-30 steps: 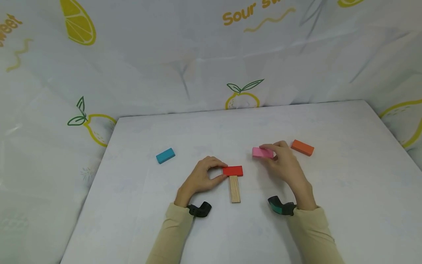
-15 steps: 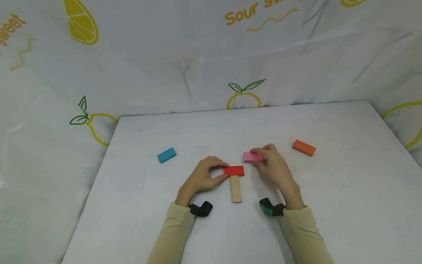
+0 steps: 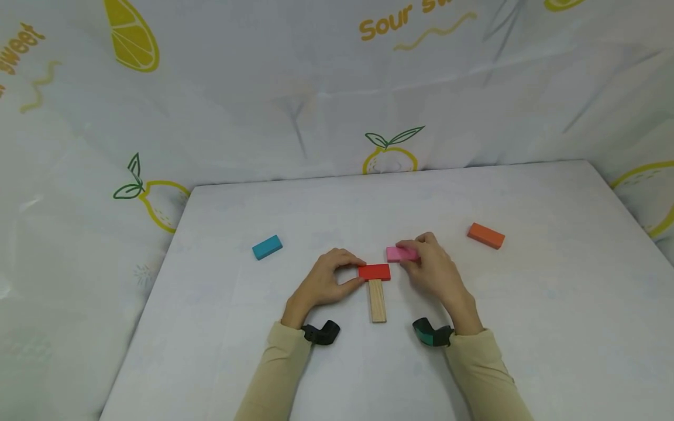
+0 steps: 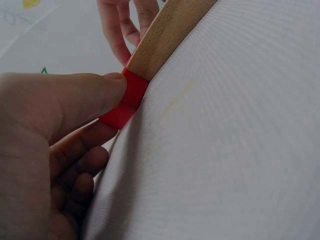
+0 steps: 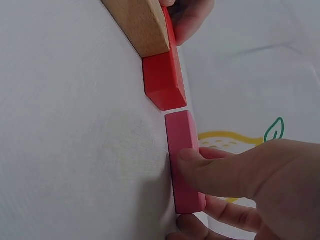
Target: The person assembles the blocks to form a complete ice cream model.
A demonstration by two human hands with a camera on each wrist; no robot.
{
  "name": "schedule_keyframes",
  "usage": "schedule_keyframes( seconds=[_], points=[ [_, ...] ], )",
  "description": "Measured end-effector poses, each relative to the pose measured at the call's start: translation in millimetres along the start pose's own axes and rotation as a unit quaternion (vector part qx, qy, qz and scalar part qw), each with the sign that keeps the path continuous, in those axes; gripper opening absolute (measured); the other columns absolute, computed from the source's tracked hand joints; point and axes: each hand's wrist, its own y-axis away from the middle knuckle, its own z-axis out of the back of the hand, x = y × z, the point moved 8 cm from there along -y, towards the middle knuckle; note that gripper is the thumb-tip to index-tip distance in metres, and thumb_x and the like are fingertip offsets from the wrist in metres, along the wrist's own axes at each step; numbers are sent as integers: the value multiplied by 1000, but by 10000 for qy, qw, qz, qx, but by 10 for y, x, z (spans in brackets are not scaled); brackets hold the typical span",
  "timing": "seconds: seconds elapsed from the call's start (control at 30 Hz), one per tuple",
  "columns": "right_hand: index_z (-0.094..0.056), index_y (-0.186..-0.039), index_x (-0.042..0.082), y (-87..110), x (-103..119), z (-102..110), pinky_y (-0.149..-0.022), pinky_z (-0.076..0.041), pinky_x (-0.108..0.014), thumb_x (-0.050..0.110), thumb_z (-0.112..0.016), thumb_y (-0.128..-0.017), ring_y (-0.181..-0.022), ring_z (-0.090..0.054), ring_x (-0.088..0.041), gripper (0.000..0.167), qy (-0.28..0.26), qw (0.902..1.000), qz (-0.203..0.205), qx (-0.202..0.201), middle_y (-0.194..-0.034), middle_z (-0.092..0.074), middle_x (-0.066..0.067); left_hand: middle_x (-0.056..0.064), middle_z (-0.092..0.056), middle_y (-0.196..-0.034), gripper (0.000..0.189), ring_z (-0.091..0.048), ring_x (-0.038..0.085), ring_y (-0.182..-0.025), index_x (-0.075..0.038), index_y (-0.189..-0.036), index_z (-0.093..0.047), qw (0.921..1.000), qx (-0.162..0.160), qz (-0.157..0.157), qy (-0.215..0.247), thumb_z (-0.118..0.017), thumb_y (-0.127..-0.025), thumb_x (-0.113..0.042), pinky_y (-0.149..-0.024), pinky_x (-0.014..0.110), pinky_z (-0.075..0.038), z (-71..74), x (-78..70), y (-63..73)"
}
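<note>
A red block (image 3: pixel 374 272) lies crosswise at the far end of a natural wood block (image 3: pixel 377 301), the two forming a T on the table. My left hand (image 3: pixel 325 280) pinches the red block's left end between thumb and fingers; the left wrist view shows the thumb on its near side (image 4: pixel 134 90). My right hand (image 3: pixel 434 269) pinches a pink block (image 3: pixel 401 254) by its right part. In the right wrist view the pink block (image 5: pixel 181 135) sits end-on to the red block (image 5: pixel 162 82) with a narrow gap between them.
A blue block (image 3: pixel 267 247) lies on the left of the white table (image 3: pixel 221 351). To the right rests an orange block (image 3: pixel 485 235). Behind the table hangs a white curtain (image 3: pixel 237 117) with lemon prints.
My right hand has carried the pink block left and slightly nearer, to beside the red block's far right corner. The left hand keeps its grip on the red block and stays in place.
</note>
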Motion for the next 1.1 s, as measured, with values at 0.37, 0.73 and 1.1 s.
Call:
schedule_keyframes(
  seconds=[0.37, 0.73, 1.1],
  points=[
    [-71, -127, 7, 7, 16, -5, -81, -56, -50, 7, -72, -91, -93, -61, -33, 36, -5, 9999, 108, 129, -117, -59, -24, 3, -74, -113, 29, -65, 17, -104, -12, -115, -75, 10000, -12, -4, -34, -78, -88, -19, -99, 36, -53, -5, 12, 0],
    [-71, -126, 6, 23, 72, -27, -81, -56, -49, 7, -74, -90, -94, -61, -32, 36, -27, 9996, 197, 178, -115, -59, -22, 2, -75, -110, 28, -65, 16, -103, -13, -114, -76, 10000, -27, -36, -3, -78, -88, -20, -96, 35, -53, -2, 15, -1],
    [-70, -129, 7, 21, 94, -62, -82, -55, -49, 7, -72, -91, -95, -61, -32, 38, -4, 9995, 254, 182, -119, -59, -22, 2, -75, -110, 27, -65, 16, -103, -13, -114, -76, 10000, -20, -19, 8, -78, -88, -19, -95, 34, -53, -1, 4, -2]
  ],
)
